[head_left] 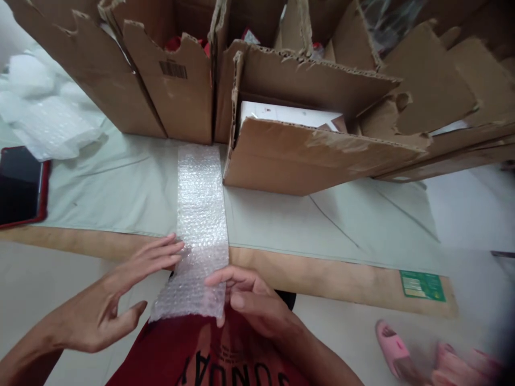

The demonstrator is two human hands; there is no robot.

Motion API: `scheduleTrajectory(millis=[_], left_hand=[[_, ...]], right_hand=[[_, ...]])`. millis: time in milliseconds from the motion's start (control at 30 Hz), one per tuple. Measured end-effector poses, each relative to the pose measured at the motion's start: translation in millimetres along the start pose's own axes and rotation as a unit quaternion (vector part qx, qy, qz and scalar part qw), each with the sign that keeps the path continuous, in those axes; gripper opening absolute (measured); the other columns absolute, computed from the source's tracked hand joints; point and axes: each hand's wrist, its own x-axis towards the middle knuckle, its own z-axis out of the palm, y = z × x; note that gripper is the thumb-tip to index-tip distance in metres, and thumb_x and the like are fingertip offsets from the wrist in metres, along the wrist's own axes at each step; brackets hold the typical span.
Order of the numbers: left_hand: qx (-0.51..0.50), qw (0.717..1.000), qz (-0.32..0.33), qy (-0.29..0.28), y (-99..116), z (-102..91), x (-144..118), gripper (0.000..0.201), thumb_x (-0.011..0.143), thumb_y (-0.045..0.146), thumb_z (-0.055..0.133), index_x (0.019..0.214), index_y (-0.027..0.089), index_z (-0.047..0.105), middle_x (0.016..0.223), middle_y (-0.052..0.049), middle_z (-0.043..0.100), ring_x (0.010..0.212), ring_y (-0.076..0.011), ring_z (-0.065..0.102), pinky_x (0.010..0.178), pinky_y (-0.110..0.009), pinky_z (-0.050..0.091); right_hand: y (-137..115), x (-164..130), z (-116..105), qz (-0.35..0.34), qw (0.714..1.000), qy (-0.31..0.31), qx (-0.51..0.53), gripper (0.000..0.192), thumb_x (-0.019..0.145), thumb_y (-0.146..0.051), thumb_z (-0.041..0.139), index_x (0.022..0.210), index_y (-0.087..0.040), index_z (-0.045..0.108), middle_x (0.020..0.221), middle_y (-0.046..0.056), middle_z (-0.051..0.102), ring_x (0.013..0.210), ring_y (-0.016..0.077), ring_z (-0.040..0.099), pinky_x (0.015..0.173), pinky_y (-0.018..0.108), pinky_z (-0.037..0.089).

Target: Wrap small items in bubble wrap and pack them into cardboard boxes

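Note:
A long strip of clear bubble wrap [203, 203] runs from the foot of the cardboard boxes over the table's front edge, its near end hanging above my red shirt. My right hand [257, 300] grips the right edge of that near end, the index finger lying on top and other fingers partly hidden beneath. At the strip's left edge, my left hand [116, 295] is open with fingers stretched out and thumb apart. Its fingertips are by the wrap; whether they touch it I cannot tell.
Several cut cardboard boxes [273, 161] line the back, one with a white box [289, 113] inside. Bubble-wrapped bundles [52, 107] and a phone in a red case [22, 185] lie left on the pale cloth [120, 187]. A person's foot in a pink slipper [392, 343] shows lower right.

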Motion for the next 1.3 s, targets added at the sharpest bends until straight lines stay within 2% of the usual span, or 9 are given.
scheduleTrajectory(millis=[100,200,367,467,600,800,933,1067,1300], left_hand=[[0.001,0.998,0.014,0.056,1,15.9,7,0.071,0.092,0.023,0.066,0.160,0.037,0.049,0.157,-0.008,0.062,0.150,-0.0317,0.054,0.117,-0.048,0.054],[-0.044,0.980,-0.078,0.179,3,31.3,30,0.037,0.095,0.031,0.068,0.132,0.028,0.072,0.116,-0.007,0.082,0.105,-0.0250,0.079,0.089,-0.032,0.066],[-0.075,0.939,-0.206,0.265,7,39.1,69,0.041,0.092,0.047,0.066,0.122,0.019,0.071,0.079,-0.001,0.073,0.064,-0.0155,0.068,0.060,-0.026,0.054],[-0.021,0.941,-0.218,0.259,9,38.1,79,0.050,0.092,0.047,0.063,0.133,0.019,0.066,0.078,0.001,0.073,0.061,-0.0139,0.063,0.064,-0.027,0.052],[0.037,0.938,-0.216,0.268,10,40.1,78,0.051,0.093,0.044,0.059,0.136,0.018,0.064,0.079,0.001,0.074,0.056,-0.0123,0.059,0.061,-0.027,0.050],[0.095,0.938,-0.181,0.279,6,50.3,70,0.044,0.096,0.038,0.059,0.135,0.018,0.063,0.080,0.001,0.072,0.062,-0.0137,0.065,0.060,-0.026,0.050],[0.133,0.933,-0.116,0.312,2,50.1,63,0.039,0.099,0.037,0.065,0.135,0.021,0.063,0.094,-0.004,0.071,0.079,-0.0184,0.069,0.073,-0.030,0.057],[0.170,0.943,0.026,0.286,6,46.0,52,0.040,0.095,0.029,0.073,0.133,0.023,0.064,0.125,-0.012,0.070,0.118,-0.0295,0.068,0.104,-0.044,0.054],[0.110,0.954,-0.027,0.277,7,47.5,52,0.022,0.099,0.021,0.064,0.121,0.021,0.071,0.089,-0.002,0.074,0.078,-0.0184,0.069,0.077,-0.032,0.055]], right_hand=[[-5,8,3,-0.040,0.999,-0.002,0.026,0.049,0.086,-0.054,0.081,0.121,-0.021,0.073,0.093,0.006,0.076,0.079,0.0171,0.072,0.072,0.029,0.057],[-12,22,3,-0.072,0.997,0.024,0.006,0.061,0.085,-0.053,0.078,0.135,-0.022,0.065,0.112,0.013,0.077,0.097,0.0244,0.075,0.071,0.031,0.059],[-24,25,-5,-0.173,0.953,0.148,-0.199,0.077,0.097,-0.042,0.067,0.165,-0.032,0.031,0.125,0.011,0.074,0.091,0.0190,0.075,0.070,0.030,0.061],[-33,15,-8,-0.265,0.837,0.188,-0.441,0.049,0.103,-0.026,0.060,0.151,-0.031,0.052,0.119,0.007,0.075,0.096,0.0180,0.073,0.086,0.036,0.062],[-44,14,-11,-0.301,0.633,0.100,-0.706,0.039,0.099,-0.015,0.061,0.137,-0.023,0.062,0.142,0.014,0.068,0.133,0.0284,0.061,0.106,0.049,0.055],[-38,34,-25,-0.268,0.521,0.052,-0.809,0.031,0.103,-0.015,0.056,0.133,-0.019,0.064,0.151,0.018,0.063,0.147,0.0299,0.051,0.106,0.047,0.052],[-37,40,-30,-0.296,0.510,0.051,-0.806,0.024,0.105,-0.012,0.053,0.121,-0.017,0.070,0.144,0.017,0.069,0.141,0.0296,0.057,0.103,0.045,0.051],[-43,41,-24,-0.282,0.567,0.037,-0.773,0.026,0.104,-0.011,0.055,0.122,-0.019,0.071,0.128,0.011,0.077,0.129,0.0249,0.063,0.101,0.042,0.049],[-44,44,-18,-0.270,0.644,0.097,-0.709,0.028,0.107,-0.023,0.056,0.132,-0.020,0.069,0.116,0.009,0.079,0.106,0.0220,0.070,0.097,0.040,0.052]])
